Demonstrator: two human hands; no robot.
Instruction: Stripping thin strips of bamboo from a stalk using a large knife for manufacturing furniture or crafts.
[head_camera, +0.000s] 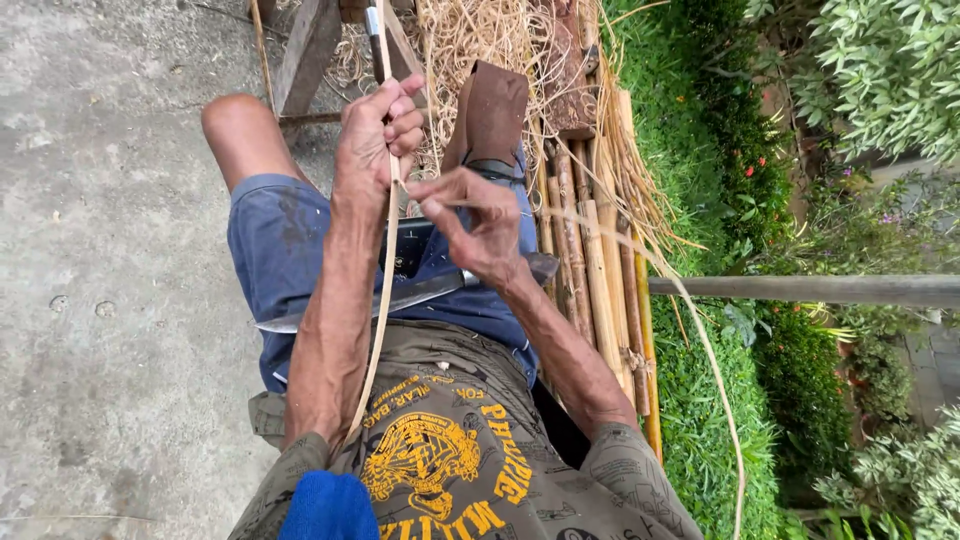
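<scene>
Sitting over a bare concrete floor (110, 330) at nine o'clock and a stack of bamboo poles (590, 270) at three o'clock, we work a long bamboo strip (384, 262) that runs from twelve o'clock down across our lap toward six. It looks light and springy to us, stiff along its length yet bending easily, and its split edges are likely sharp, so we judge it best taken on the flat faces, close to the working point. A long knife (400, 297) lies across our thighs, its blade pointing toward eight o'clock. Our left hand (372, 142) is closed tight around the strip near its upper end. Our right hand (478, 225), just at four o'clock from the left, pinches a thin peeled sliver (560, 212) between thumb and fingers; the sliver trails off limp toward five o'clock.
</scene>
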